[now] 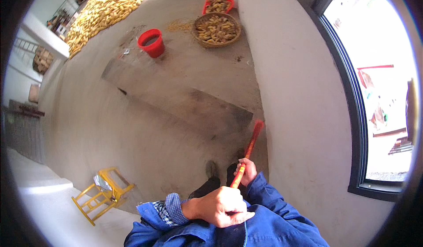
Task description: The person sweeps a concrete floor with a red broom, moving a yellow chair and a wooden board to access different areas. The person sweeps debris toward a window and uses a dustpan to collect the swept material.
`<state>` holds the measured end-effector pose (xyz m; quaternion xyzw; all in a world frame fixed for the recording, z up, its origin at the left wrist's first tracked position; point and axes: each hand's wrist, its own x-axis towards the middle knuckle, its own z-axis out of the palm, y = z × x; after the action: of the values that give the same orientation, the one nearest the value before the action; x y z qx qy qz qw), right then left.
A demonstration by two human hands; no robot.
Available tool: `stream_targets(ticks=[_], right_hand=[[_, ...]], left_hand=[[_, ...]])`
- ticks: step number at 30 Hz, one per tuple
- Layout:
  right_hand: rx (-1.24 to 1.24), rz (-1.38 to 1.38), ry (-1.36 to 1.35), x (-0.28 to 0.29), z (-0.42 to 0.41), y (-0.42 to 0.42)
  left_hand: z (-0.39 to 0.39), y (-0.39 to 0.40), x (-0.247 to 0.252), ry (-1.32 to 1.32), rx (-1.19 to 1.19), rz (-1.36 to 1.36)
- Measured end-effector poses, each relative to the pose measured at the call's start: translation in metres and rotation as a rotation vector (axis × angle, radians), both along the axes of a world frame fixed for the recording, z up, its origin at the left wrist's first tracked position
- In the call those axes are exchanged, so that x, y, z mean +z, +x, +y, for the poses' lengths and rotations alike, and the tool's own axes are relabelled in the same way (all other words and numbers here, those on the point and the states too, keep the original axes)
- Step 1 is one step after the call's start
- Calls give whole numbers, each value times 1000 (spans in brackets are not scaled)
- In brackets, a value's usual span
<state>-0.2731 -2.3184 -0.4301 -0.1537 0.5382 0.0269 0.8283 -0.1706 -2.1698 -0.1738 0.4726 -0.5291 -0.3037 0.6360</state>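
A broom with a red handle (250, 148) slants forward and down from my body toward the foot of the white wall. My left hand (221, 205) closes around its upper end, near my blue jacket. Farther down the shaft, my right hand (248, 171) grips it, thumb along the top. The broom's red lower end (258, 125) is blurred, so whether it touches the floor I cannot tell. Beneath my hands, one dark shoe (211, 169) shows on the concrete floor (158, 148); the other is partly hidden.
A red bucket (152, 45) with dark contents stands ahead. Beyond it are a woven basket (216, 44) and a red basin (207, 2), both holding corn cobs. A large corn pile (109, 9) lies far left. A yellow chair (105, 194) is at left; the wall (297, 98) runs along the right.
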Motion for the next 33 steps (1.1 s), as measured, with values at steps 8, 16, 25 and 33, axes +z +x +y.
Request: stream_targets(ticks=[8, 16, 25, 33], right_hand=[[312, 165, 91, -37, 75, 16], [934, 167, 153, -45, 187, 37], [1300, 60, 201, -25, 313, 66], [1287, 9, 444, -50, 415, 65]], left_hand=[[131, 13, 18, -119, 221, 217], [234, -30, 31, -67, 679, 131], [246, -88, 72, 1659, 965, -265], [328, -58, 26, 475, 1116, 105]])
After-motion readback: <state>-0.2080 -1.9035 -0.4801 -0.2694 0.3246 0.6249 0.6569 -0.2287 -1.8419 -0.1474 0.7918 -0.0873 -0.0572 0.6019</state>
